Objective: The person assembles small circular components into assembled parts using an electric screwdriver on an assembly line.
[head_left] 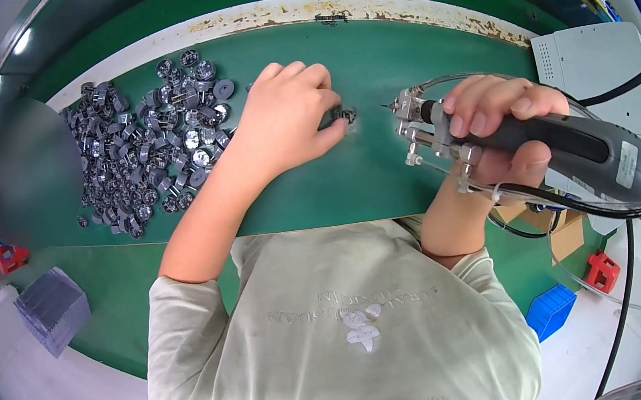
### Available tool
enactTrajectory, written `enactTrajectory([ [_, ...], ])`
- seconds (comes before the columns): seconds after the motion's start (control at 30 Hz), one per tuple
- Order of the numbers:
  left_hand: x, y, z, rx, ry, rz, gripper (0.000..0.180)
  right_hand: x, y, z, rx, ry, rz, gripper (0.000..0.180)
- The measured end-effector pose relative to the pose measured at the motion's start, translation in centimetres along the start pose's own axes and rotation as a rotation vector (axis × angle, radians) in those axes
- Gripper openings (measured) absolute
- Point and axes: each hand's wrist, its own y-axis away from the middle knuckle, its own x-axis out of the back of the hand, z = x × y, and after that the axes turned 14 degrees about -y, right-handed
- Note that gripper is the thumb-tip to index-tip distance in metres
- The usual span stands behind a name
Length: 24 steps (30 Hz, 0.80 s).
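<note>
Blackish small part (345, 115) pinched in left hand (289, 115), grey tool (564, 142) clasped in right hand (499, 108)

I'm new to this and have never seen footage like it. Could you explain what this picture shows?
It's one wide view from a fisheye camera worn on a person's head, looking down, so straight edges look bent. There's no robot, just bare hands. The left hand holds a small dark part over the green table. The right hand grips a grey handheld tool, its thin tip facing that part. A pile of small round parts lies on the table's left.
</note>
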Motion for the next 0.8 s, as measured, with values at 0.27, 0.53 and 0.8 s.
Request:
enactTrajectory([
  [0.27,-2.5,-0.1,-1.0,-0.053,0.164,0.124,0.039,-1.3,-0.2,0.2,-0.064,-0.010,0.091,0.039],
  [0.53,-3.6,-0.4,0.5,-0.093,0.260,0.289,0.030,-1.1,-0.9,-1.6,-0.171,-0.049,0.072,0.035],
  [0.8,-3.7,-0.2,0.2,-0.047,0.219,0.214,0.033,-0.7,-0.9,-1.3,-0.192,-0.053,0.035,0.036],
])
